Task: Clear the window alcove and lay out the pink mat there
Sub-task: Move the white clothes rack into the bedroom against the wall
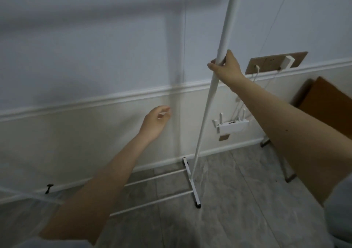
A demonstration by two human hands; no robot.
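A white metal clothes rack stands on the grey floor against the wall. Its upright pole (209, 95) rises from a T-shaped foot (191, 181), and two low horizontal bars (152, 178) run off to the left. My right hand (225, 67) grips the upright pole at about mid height. My left hand (156, 122) hangs in the air to the left of the pole, fingers loosely curled, holding nothing. Neither the pink mat nor the window alcove is in view.
A wall socket panel (266, 62) with a white plug and cables sits right of the pole. A white router (233, 125) hangs low on the wall. A brown cardboard box (323, 99) is at the right edge. Translucent netting (28, 198) lies at lower left.
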